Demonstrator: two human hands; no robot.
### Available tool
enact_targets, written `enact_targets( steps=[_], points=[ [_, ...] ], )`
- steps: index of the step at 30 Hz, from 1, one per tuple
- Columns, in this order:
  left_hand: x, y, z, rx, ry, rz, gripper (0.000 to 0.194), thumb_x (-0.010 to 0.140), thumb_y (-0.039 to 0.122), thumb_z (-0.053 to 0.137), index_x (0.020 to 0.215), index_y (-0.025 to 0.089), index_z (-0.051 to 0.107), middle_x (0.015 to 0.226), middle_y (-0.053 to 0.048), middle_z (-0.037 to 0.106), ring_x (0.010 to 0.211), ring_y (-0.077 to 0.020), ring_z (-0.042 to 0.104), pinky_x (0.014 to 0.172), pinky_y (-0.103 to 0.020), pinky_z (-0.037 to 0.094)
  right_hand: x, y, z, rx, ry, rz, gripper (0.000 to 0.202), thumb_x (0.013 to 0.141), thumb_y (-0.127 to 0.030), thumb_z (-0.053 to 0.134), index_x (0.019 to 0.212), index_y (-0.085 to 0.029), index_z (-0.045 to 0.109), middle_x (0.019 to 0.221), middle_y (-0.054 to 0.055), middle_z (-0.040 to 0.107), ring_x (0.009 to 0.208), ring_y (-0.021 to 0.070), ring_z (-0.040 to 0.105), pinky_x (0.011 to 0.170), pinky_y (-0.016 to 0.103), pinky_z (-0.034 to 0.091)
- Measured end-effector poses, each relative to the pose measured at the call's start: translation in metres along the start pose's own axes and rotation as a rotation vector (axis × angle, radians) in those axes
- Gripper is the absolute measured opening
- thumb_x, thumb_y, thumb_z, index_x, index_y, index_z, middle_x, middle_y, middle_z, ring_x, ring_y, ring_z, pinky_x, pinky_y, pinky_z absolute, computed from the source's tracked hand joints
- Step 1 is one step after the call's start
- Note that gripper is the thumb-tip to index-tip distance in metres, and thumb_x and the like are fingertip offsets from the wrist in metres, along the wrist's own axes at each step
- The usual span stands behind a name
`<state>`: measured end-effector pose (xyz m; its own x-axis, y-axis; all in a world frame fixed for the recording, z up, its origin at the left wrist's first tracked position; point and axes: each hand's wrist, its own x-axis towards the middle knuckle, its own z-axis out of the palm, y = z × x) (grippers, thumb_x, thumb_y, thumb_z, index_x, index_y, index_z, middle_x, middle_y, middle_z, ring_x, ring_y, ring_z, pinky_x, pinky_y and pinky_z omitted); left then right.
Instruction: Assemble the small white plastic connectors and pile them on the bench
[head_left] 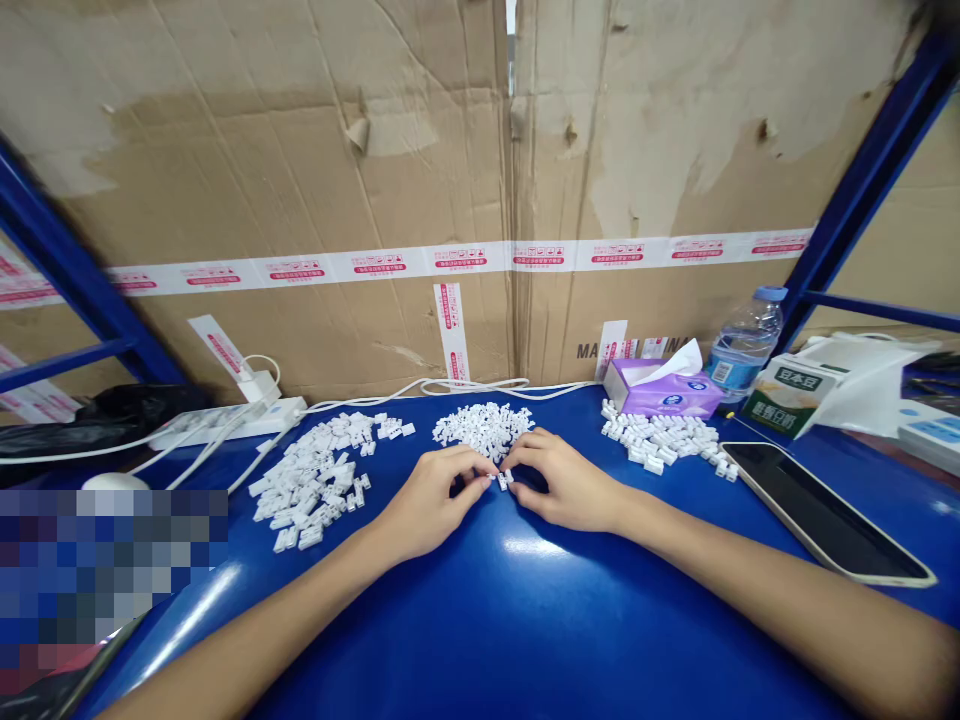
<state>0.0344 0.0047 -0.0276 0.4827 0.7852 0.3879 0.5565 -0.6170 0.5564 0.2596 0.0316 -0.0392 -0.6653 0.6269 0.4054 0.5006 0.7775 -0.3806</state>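
My left hand (431, 500) and my right hand (566, 483) meet at the middle of the blue table, their fingertips almost touching. Thumb and index finger of each are pinched around small white plastic pieces (502, 482). Fingers partly cover these pieces, so how they fit together cannot be made out. Just behind the hands lies a heap of tiny white parts (484, 428). On the left spreads a larger pile of white rectangular plastic pieces (315, 475). Another pile of similar white pieces (660, 442) is to the right.
A purple tissue box (664, 390), a water bottle (746, 345) and a green-and-white carton (795, 395) stand at the back right, behind a phone (829, 510). A power strip (225, 420) with white cables lies back left. Cardboard (337, 190) walls the rear.
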Motion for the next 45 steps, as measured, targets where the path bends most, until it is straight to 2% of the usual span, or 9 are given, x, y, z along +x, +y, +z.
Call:
enact_targets(
  steps=[4, 12, 27, 35, 45],
  points=[
    [-0.0006, -0.0002, 0.0012, -0.004, 0.013, -0.008, 0.013, 0.090, 0.011, 0.067, 0.091, 0.021, 0.076, 0.080, 0.002, 0.071, 0.068, -0.0134, 0.060, 0.067, -0.026, 0.045, -0.0001, -0.0004, 0.0014, 0.010, -0.002, 0.003, 0.020, 0.089, -0.019, 0.062, 0.107, -0.018, 0.071, 0.102, 0.009, 0.070, 0.101, 0.0249, 0.060, 0.090, 0.040, 0.049],
    [-0.0001, -0.0015, 0.0014, -0.047, 0.051, -0.058, 0.006, 0.083, 0.016, 0.077, 0.081, 0.021, 0.079, 0.072, 0.002, 0.074, 0.063, -0.0138, 0.063, 0.063, -0.025, 0.046, 0.0007, -0.0030, 0.0021, 0.099, -0.024, 0.031, 0.020, 0.089, -0.020, 0.068, 0.108, -0.022, 0.075, 0.105, 0.007, 0.071, 0.102, 0.0243, 0.062, 0.094, 0.041, 0.047],
    [-0.0005, -0.0037, -0.0004, 0.002, 0.003, 0.075, 0.015, 0.092, 0.018, 0.066, 0.089, 0.021, 0.081, 0.085, -0.001, 0.076, 0.072, -0.0150, 0.068, 0.067, -0.026, 0.049, 0.0013, -0.0024, 0.0013, 0.149, -0.019, 0.058, 0.020, 0.087, -0.019, 0.072, 0.106, -0.022, 0.077, 0.103, 0.007, 0.073, 0.100, 0.0230, 0.064, 0.093, 0.040, 0.047],
    [-0.0005, -0.0047, 0.0023, -0.003, 0.041, 0.096, 0.013, 0.093, 0.018, 0.067, 0.089, 0.021, 0.080, 0.085, -0.001, 0.076, 0.072, -0.0151, 0.068, 0.068, -0.027, 0.049, 0.0019, -0.0016, 0.0025, 0.154, -0.018, 0.038, 0.019, 0.088, -0.018, 0.071, 0.106, -0.022, 0.077, 0.103, 0.006, 0.073, 0.099, 0.0230, 0.064, 0.093, 0.040, 0.047],
    [-0.0004, -0.0046, 0.0023, -0.011, 0.028, 0.110, 0.013, 0.093, 0.019, 0.067, 0.089, 0.021, 0.079, 0.085, -0.001, 0.076, 0.073, -0.0153, 0.067, 0.068, -0.027, 0.050, 0.0028, -0.0023, 0.0016, 0.146, -0.033, 0.053, 0.020, 0.089, -0.019, 0.071, 0.107, -0.021, 0.076, 0.105, 0.007, 0.073, 0.102, 0.0235, 0.063, 0.095, 0.041, 0.046]
  ],
)
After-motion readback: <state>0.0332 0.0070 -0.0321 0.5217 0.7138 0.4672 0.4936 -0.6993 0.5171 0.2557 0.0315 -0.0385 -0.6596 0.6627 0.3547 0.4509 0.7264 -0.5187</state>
